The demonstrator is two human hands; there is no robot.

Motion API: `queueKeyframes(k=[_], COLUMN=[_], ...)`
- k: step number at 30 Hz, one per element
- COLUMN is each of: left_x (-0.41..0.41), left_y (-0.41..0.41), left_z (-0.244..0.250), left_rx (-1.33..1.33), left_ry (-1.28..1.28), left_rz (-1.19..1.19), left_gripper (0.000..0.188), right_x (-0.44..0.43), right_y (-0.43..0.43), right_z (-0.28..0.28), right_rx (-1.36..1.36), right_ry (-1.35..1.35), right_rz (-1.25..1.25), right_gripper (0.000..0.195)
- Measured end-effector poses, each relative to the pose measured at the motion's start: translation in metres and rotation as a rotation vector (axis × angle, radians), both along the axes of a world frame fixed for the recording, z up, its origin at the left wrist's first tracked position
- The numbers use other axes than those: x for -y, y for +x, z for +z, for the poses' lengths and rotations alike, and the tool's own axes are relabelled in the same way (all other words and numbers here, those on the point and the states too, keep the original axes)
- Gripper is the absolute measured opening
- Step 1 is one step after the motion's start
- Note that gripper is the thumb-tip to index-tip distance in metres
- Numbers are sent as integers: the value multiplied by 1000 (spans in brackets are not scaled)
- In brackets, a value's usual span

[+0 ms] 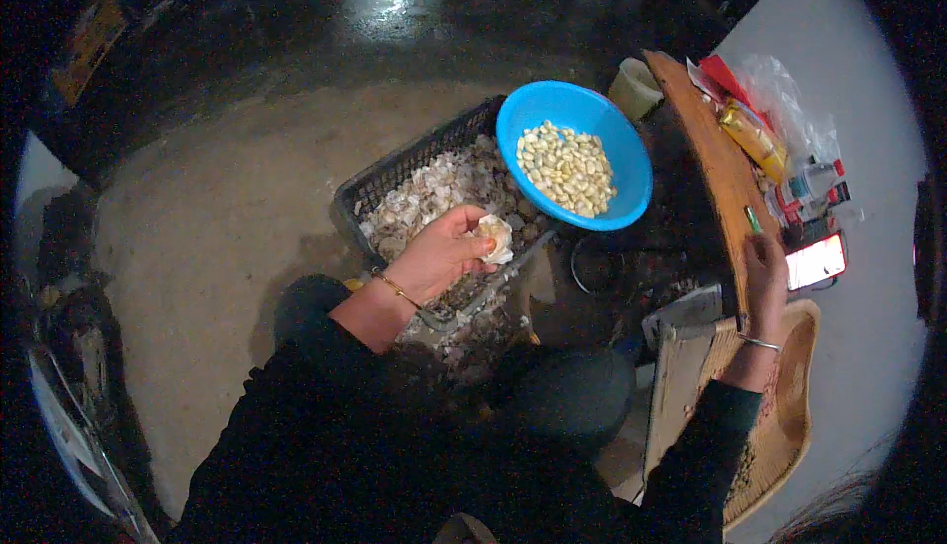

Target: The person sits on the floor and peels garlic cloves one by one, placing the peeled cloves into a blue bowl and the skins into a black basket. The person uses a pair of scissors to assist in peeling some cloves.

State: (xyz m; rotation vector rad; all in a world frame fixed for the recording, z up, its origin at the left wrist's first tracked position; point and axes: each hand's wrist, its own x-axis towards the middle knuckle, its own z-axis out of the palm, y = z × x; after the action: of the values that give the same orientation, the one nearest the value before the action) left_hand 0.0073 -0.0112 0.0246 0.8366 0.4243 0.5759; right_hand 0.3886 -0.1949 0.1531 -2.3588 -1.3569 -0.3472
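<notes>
My left hand (pixel 447 244) grips a garlic bulb (pixel 494 239) with white, papery skin between thumb and fingers. It is above a black plastic crate (pixel 381 174) strewn with garlic skins (pixel 425 192). Beyond the bulb, a blue plastic basin (pixel 629 167) rests on the crate's far right side and holds many peeled garlic cloves (pixel 566 167). Over at the right, my right hand (pixel 766 278) is at the wooden table (pixel 710 144), close beside a phone (pixel 815 261) with its screen lit. Its fingertips are hard to make out, so whether they touch or hold anything is unclear.
On the table lie a yellow packet (pixel 755 141), a clear plastic bag (pixel 777 93), jars (pixel 810 183) and a small green item (pixel 752 219). A pale bucket (pixel 635 89) stands behind the basin. Below my right forearm is a woven basket (pixel 795 366). Concrete floor (pixel 222 189) extends left.
</notes>
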Motion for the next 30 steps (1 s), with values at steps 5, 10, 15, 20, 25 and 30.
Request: queueKeyframes(k=[5, 10, 15, 20, 25, 30], left_x=[8, 2, -5, -17, -31, -39], left_y=[10, 8, 4, 14, 17, 21], left_z=[4, -12, -8, -24, -32, -16], left_rx=[-200, -115, -105, -101, -82, -396], left_ry=[238, 455, 210, 79, -146, 335], left_rz=[59, 47, 30, 148, 282, 256], left_gripper=[36, 27, 23, 16, 12, 17], right_x=[-82, -113, -123, -138, -145, -146], right_y=[-180, -221, -219, -218, -208, -207], right_z=[-60, -106, -125, -140, -153, -149], right_rx=[-948, -1472, -1812, -1762, -1642, -1359], right_ry=[-26, 28, 5, 124, 178, 153], right_rz=[609, 684, 589, 613, 609, 526], right_gripper=[25, 32, 26, 28, 29, 30])
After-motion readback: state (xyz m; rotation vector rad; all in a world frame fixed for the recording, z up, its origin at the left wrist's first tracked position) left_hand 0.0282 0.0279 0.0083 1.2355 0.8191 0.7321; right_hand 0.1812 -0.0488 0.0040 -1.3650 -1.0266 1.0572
